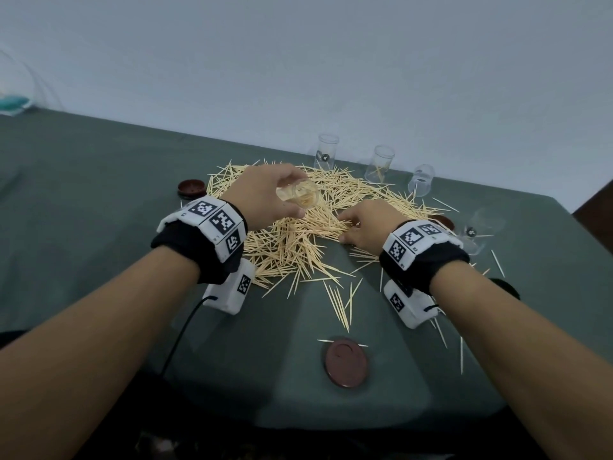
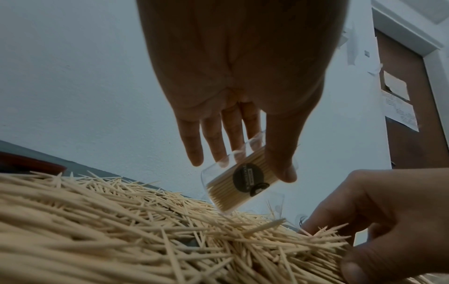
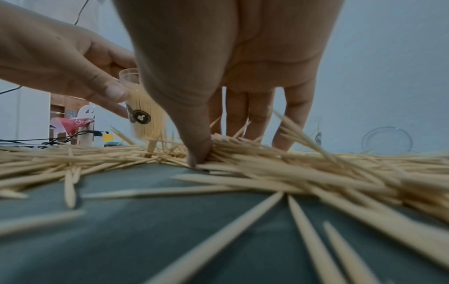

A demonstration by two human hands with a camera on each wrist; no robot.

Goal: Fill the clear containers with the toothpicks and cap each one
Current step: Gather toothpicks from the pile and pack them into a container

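A big loose pile of toothpicks (image 1: 298,247) is spread over the grey-green table (image 1: 99,227). My left hand (image 1: 265,194) holds a clear container (image 1: 300,195) tilted just above the pile. The container (image 2: 239,184) carries a black sticker and is packed with toothpicks. My right hand (image 1: 361,224) rests on the pile's right side. Its thumb (image 3: 201,138) and fingers close around a bunch of toothpicks (image 3: 291,165). The held container (image 3: 145,117) hangs to the left of that hand.
Three clear containers stand at the back: one (image 1: 327,151), one holding a few toothpicks (image 1: 380,162), one (image 1: 422,179). Another (image 1: 477,232) lies tipped at the right. Brown caps lie near the front (image 1: 346,361), left (image 1: 190,188) and right (image 1: 441,222). Stray toothpicks dot the front.
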